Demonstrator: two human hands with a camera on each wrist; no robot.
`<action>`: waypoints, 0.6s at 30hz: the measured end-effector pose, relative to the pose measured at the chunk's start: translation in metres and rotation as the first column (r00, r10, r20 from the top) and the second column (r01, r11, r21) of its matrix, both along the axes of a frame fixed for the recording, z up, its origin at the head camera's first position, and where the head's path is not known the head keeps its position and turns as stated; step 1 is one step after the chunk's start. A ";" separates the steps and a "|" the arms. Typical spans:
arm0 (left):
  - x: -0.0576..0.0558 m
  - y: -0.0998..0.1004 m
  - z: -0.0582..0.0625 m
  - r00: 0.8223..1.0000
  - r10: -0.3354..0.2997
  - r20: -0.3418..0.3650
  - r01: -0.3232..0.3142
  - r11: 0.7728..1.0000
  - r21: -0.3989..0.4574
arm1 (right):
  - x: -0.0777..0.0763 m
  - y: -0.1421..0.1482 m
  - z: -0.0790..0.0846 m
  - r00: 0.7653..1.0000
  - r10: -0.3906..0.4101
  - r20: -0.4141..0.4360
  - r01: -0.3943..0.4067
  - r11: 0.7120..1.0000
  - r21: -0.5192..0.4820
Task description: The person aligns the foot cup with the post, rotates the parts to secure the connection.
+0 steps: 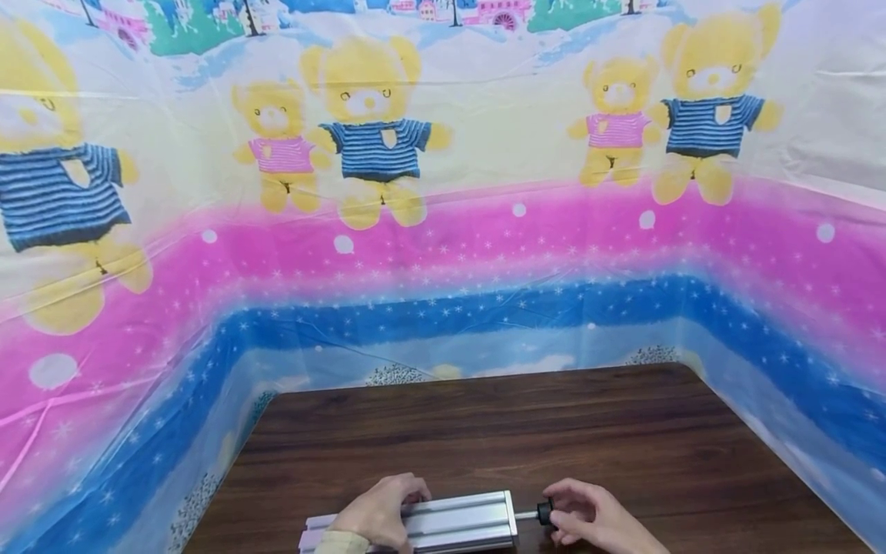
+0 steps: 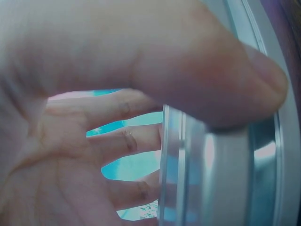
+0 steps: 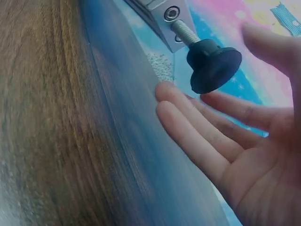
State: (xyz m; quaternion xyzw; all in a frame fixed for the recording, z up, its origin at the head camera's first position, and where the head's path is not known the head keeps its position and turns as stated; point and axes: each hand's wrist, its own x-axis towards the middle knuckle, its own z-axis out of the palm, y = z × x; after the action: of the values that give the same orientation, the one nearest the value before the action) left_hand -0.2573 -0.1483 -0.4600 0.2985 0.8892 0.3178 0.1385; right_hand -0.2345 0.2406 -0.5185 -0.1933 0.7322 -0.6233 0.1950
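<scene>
A silver aluminium profile (image 1: 460,523) with long grooves lies near the front of the table in the head view. My left hand (image 1: 377,512) grips it from above, thumb (image 2: 225,89) on the near side and fingers over the far side. From its right end plate sticks a threaded rod (image 3: 185,32), tipped with a black levelling foot (image 3: 214,70). Around that foot my right hand (image 1: 595,519) is held with relaxed fingers. In the right wrist view, its thumb (image 3: 273,47) stands apart from the foot, while the fingertips lie close beneath the disc.
The dark wood-grain table (image 1: 484,431) stretches behind the profile to its far edge. A printed cloth (image 1: 477,238) with bears and snowflakes hangs around the back and both sides. A round screw head (image 3: 172,12) sits in the end plate beside the rod.
</scene>
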 end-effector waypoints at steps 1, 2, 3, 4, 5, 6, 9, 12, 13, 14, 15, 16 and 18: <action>0.000 0.000 0.000 1.000 0.001 -0.007 -0.001 1.000 -0.001 | 0.000 0.000 0.001 1.000 0.014 -0.024 -0.014 1.000 -0.010; 0.000 0.000 0.001 1.000 0.002 -0.013 -0.002 1.000 -0.002 | 0.000 0.001 0.001 0.998 0.028 -0.056 -0.029 0.999 -0.013; 0.000 0.000 0.001 1.000 0.005 -0.021 -0.005 1.000 -0.004 | 0.000 0.001 0.002 0.996 0.038 -0.083 -0.039 0.999 -0.013; 0.001 0.000 0.001 1.000 0.005 -0.026 -0.005 1.000 -0.003 | 0.000 0.001 0.002 0.993 0.049 -0.104 -0.050 0.999 -0.014; 0.000 0.000 0.001 1.000 0.006 -0.027 -0.007 1.000 -0.004 | 0.000 0.001 0.002 0.990 0.059 -0.125 -0.061 0.998 -0.013; 0.000 0.000 0.001 1.000 0.006 -0.025 -0.006 1.000 -0.003 | 0.000 0.001 0.002 0.989 0.066 -0.132 -0.068 0.998 -0.015; 0.001 -0.001 0.000 1.000 0.004 -0.012 -0.004 1.000 -0.002 | -0.001 0.001 0.002 0.991 0.078 -0.112 -0.081 0.996 -0.026; 0.001 -0.001 0.000 1.000 -0.001 -0.004 0.001 1.000 -0.004 | -0.001 0.001 0.001 0.995 0.070 -0.064 -0.073 0.997 -0.038; 0.000 -0.001 -0.001 1.000 -0.001 -0.007 0.001 1.000 -0.005 | 0.000 0.001 0.001 0.997 0.065 -0.049 -0.067 0.997 -0.037; 0.000 -0.001 -0.001 1.000 -0.002 -0.009 0.002 1.000 -0.005 | -0.001 0.001 0.001 0.998 0.062 -0.033 -0.064 0.997 -0.035; 0.000 0.000 -0.001 1.000 -0.002 -0.009 0.002 1.000 -0.006 | 0.000 0.001 0.001 0.998 0.059 -0.021 -0.060 0.998 -0.033; 0.000 0.000 -0.001 1.000 -0.003 -0.011 0.003 1.000 -0.007 | 0.000 0.001 0.001 0.998 0.054 -0.011 -0.055 0.998 -0.032; 0.000 0.000 -0.001 1.000 -0.007 -0.012 0.007 1.000 -0.004 | 0.000 0.000 0.001 0.999 0.046 -0.010 -0.046 0.999 -0.012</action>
State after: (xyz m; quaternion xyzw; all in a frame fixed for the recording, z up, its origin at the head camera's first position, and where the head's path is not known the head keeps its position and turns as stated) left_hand -0.2572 -0.1479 -0.4612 0.3032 0.8896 0.3138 0.1346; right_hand -0.2347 0.2403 -0.5180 -0.2144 0.7246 -0.6222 0.2047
